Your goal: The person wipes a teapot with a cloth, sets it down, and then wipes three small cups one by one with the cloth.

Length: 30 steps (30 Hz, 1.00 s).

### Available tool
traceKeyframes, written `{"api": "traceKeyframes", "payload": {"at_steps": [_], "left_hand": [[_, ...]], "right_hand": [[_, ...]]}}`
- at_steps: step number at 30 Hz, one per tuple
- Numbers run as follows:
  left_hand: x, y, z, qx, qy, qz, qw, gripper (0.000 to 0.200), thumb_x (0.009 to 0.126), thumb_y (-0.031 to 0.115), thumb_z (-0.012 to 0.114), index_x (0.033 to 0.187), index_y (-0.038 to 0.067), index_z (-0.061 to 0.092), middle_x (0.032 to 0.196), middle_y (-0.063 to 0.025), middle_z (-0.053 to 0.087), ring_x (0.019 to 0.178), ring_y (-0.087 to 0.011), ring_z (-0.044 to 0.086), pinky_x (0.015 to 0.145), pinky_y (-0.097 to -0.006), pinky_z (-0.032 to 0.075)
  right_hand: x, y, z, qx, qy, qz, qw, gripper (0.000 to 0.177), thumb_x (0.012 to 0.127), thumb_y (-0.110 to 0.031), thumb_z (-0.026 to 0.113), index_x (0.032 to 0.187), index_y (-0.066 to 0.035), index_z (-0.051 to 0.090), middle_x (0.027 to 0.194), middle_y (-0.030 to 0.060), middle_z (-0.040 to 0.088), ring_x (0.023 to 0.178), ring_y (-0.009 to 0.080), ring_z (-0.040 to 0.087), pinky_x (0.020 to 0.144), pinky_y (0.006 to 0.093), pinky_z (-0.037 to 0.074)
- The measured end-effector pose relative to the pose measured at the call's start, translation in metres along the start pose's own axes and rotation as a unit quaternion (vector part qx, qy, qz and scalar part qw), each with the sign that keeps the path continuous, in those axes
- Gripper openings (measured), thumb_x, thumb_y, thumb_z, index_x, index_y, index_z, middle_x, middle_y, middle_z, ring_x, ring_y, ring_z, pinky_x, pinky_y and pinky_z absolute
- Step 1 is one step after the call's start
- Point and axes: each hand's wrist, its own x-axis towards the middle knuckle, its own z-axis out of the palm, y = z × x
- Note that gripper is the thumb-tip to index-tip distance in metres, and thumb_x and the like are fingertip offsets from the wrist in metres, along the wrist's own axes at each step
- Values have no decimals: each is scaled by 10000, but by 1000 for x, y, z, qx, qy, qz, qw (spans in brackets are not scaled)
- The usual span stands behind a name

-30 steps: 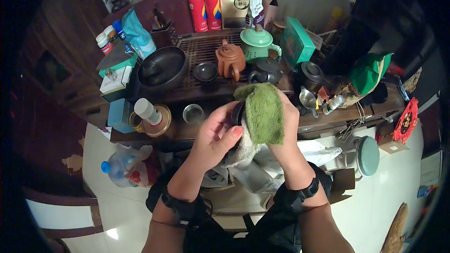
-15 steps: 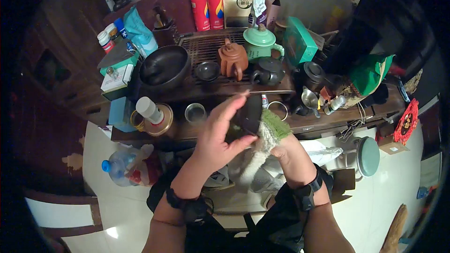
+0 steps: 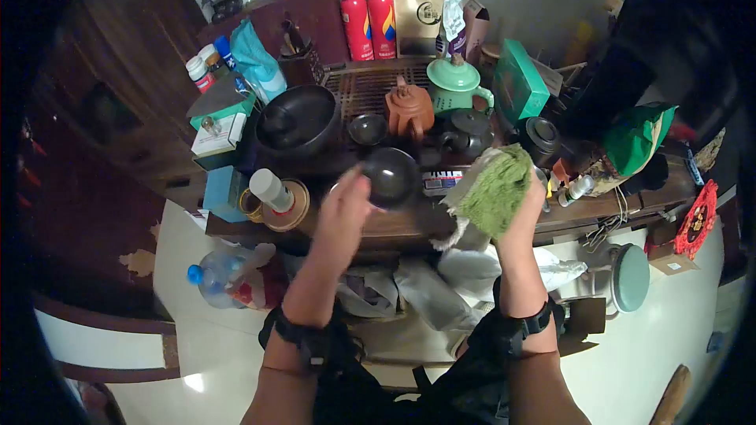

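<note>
My left hand (image 3: 344,212), blurred by motion, is at the left edge of a dark round bowl (image 3: 391,178), gripping its rim. The bowl's opening faces up, near the front of the dark wooden table (image 3: 394,227). My right hand (image 3: 526,208) holds a green and white cloth (image 3: 498,190), bunched up and hanging over the table's front edge, right of the bowl. Behind the bowl are a small dark cup (image 3: 368,130), a brown clay teapot (image 3: 409,107) and a black teapot (image 3: 470,132).
A large black bowl (image 3: 298,120) stands at the left. A white-capped bottle (image 3: 272,190) is near the front left. Behind are a green lidded pot (image 3: 454,84) and two red canisters (image 3: 357,24). A black jar (image 3: 539,142) and green bag (image 3: 639,138) stand right.
My hands have moved apart. The dark bowl has turned from edge-on to opening up, at my left hand. The cloth has moved right and up with my right hand, away from the bowl.
</note>
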Motion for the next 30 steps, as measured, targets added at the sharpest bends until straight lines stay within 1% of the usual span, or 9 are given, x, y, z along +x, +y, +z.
{"api": "traceKeyframes", "payload": {"at_steps": [3,6,7,9,10,13,19,25,30], "left_hand": [[35,7,-28,61,36,24,997,305,933,228,334,1063,8,501,949,-92,596,852,-166,596,635,-229,464],[66,22,-33,262,62,73,960,299,928,248,354,1004,22,534,879,-104,603,790,-209,603,646,-302,468],[77,24,-32,362,72,130,920,293,914,243,374,985,20,549,856,-112,604,758,-232,595,657,-330,466],[102,25,-30,545,86,238,799,281,886,232,413,948,14,580,808,-129,607,694,-277,580,679,-388,460],[112,27,-27,594,76,240,764,259,857,220,429,881,22,595,881,-149,602,792,-359,560,702,-452,434],[131,12,-25,660,112,284,687,253,849,223,441,881,44,617,965,-102,594,900,-315,541,750,-447,406],[138,-2,-19,730,109,252,626,266,829,245,467,913,60,639,1117,-54,548,1048,-244,460,867,-446,305],[135,-9,-22,759,129,274,576,267,819,266,488,913,65,637,1134,-77,540,1083,-244,434,877,-455,295],[135,-10,-28,757,130,298,567,269,809,286,520,934,72,626,1140,-86,535,1075,-254,448,877,-469,304]], "right_hand": [[6,-5,-4,125,20,39,991,188,840,-16,427,957,3,572,815,51,607,698,119,586,634,250,478],[9,-2,-10,-55,22,-45,997,166,814,-1,469,941,-4,576,789,36,608,689,115,584,627,249,478],[10,-1,-13,-131,26,-79,988,162,807,1,479,936,-6,577,783,32,608,688,115,583,625,248,478],[12,-4,-17,-89,2,-74,993,197,861,-78,417,969,-9,567,822,46,602,705,122,591,625,239,483],[13,-6,-19,-68,-11,-72,995,228,888,-117,386,985,-10,562,841,53,599,713,126,595,625,234,486],[15,-4,-25,-38,-3,-56,998,216,880,-92,399,997,-12,562,839,48,597,712,122,594,615,231,486],[16,-7,-33,-100,-18,-104,989,188,873,-75,414,971,-10,561,830,42,593,705,125,596,611,231,493],[11,-1,-35,68,-40,-54,995,227,821,-13,493,1044,-41,527,900,24,583,785,105,567,656,244,472],[13,5,-26,275,-27,135,952,238,889,-160,490,1105,-60,488,1020,52,550,918,154,549,743,314,478]]}}
